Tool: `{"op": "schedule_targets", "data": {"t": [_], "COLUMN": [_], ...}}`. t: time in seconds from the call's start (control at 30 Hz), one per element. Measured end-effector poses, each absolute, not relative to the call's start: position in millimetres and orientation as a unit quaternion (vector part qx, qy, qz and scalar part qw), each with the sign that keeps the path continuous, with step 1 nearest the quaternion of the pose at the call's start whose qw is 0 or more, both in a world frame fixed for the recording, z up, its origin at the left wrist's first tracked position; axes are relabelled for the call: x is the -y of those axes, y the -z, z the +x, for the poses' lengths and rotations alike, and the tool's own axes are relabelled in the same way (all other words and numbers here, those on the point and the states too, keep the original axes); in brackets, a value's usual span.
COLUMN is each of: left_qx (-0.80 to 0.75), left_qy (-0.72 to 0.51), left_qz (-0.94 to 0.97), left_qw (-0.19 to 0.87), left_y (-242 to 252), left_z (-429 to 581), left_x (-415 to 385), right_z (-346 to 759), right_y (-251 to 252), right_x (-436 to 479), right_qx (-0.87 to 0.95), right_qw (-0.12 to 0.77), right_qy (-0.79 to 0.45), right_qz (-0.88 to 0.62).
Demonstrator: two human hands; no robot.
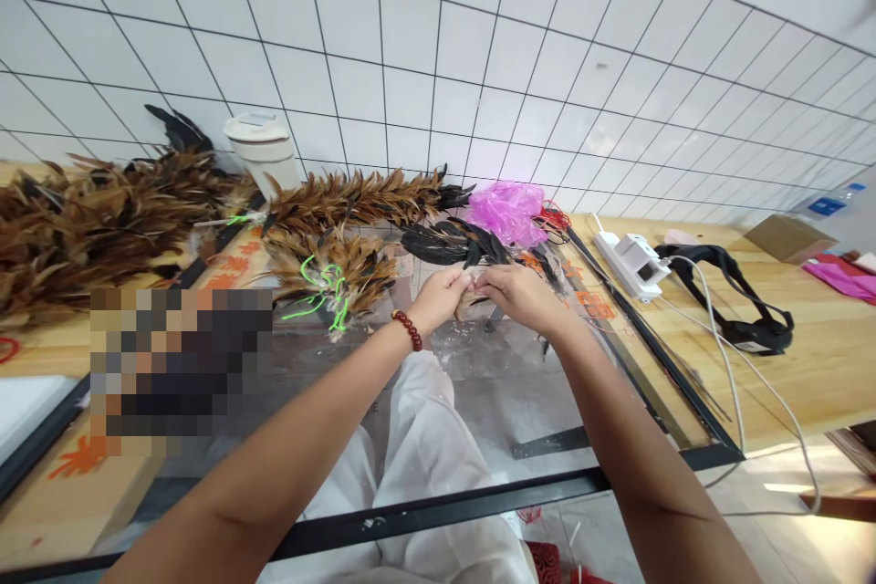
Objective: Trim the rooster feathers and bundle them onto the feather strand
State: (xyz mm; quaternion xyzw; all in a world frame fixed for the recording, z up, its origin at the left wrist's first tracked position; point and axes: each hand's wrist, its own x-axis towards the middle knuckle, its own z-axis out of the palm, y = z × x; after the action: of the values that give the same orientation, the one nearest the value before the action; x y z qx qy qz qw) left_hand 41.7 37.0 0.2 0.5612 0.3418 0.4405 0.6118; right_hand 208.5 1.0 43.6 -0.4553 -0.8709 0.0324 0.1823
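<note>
My left hand (442, 297), with a dark red bead bracelet (409, 329) at the wrist, meets my right hand (518, 292) over the glass tabletop. Both are closed in a pinch, fingertips nearly touching. A small brown feather (464, 304) shows between them; my fingers cover most of it. Just behind lie long black feathers (438, 242). To the left is a bundle of brown feathers (366, 269) with bright green string (335, 297) on it. A long brown feather strip (356, 201) lies farther back.
A large brown feather pile (88, 228) covers the far left, beside a white lidded cup (264, 151). Crumpled pink plastic (507, 210) lies by the tiled wall. On the right are a white power strip (630, 265), cables and a black strap (735, 301). A black frame (452, 511) edges the glass.
</note>
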Motion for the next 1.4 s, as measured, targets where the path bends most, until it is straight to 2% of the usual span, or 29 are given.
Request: {"op": "schedule_targets", "data": {"t": [0.07,0.17,0.3,0.43,0.5,0.67,0.8,0.93,1.07,1.17,1.27,1.4], "left_qx": [-0.318,-0.273,-0.256,-0.277,-0.273,-0.322,-0.348,-0.316,-0.277,-0.264,-0.255,-0.204], "left_qy": [-0.414,-0.464,-0.52,-0.53,-0.523,-0.505,-0.477,-0.448,-0.426,-0.424,-0.422,-0.354], "left_qz": [0.533,0.452,0.424,0.463,0.471,0.456,0.497,0.54,0.554,0.537,0.496,0.437], "left_qw": [0.666,0.711,0.696,0.654,0.656,0.658,0.636,0.638,0.659,0.68,0.715,0.802], "left_y": [2,4,4,5,6,7,6,5,9,9,6,1], "left_z": [43,41,38,38,40,43,43,43,44,44,41,38], "left_x": [-36,-37,-42,-42,-40,-40,-37,-34,-34,-35,-34,-31], "right_z": [207,207,205,196,193,195,197,195,194,197,201,201], "right_y": [-42,-37,-29,-23,-22,-25,-26,-23,-20,-20,-20,-18], "right_x": [-1,-4,-10,-14,-14,-9,-6,-6,-7,-12,-16,-15], "right_qx": [0.86,0.791,0.653,0.579,0.598,0.749,0.801,0.796,0.782,0.722,0.641,0.607], "right_qw": [0.228,0.341,0.445,0.481,0.479,0.393,0.341,0.326,0.337,0.416,0.487,0.473], "right_qy": [-0.041,-0.134,-0.339,-0.416,-0.387,-0.155,-0.035,0.019,0.015,-0.056,-0.231,-0.464], "right_qz": [-0.455,-0.49,-0.511,-0.51,-0.513,-0.511,-0.49,-0.51,-0.524,-0.55,-0.546,-0.438]}}
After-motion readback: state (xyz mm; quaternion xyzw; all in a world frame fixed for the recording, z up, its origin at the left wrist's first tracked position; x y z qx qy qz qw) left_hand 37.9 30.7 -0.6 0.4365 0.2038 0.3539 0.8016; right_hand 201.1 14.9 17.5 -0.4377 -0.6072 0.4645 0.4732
